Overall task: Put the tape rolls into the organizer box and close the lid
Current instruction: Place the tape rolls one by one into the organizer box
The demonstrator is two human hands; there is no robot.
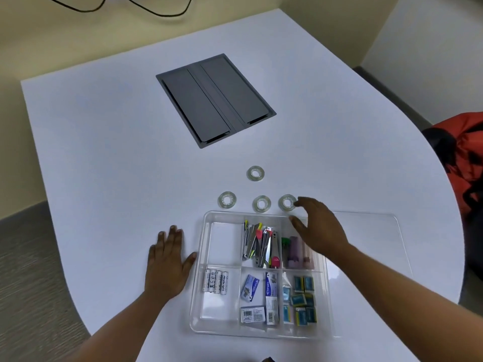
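Several clear tape rolls lie flat on the white table beyond the organizer box: one farther back [255, 173], and a row of three, left [227, 199], middle [261, 203] and right [287, 202]. The clear organizer box [202, 259] stands open, its top-left compartment bare. Its clear lid [371, 231] lies flat to the right. My right hand [318, 228] hovers over the box's far right corner, fingers spread, fingertips just beside the right roll. My left hand [167, 259] rests flat on the table, thumb against the box's left wall.
The other compartments hold batteries [215, 281], staple boxes [303, 300], nail clippers [258, 244] and small packets. A grey cable hatch [215, 100] is set into the table farther back. An orange and black bag [462, 163] sits past the table's right edge.
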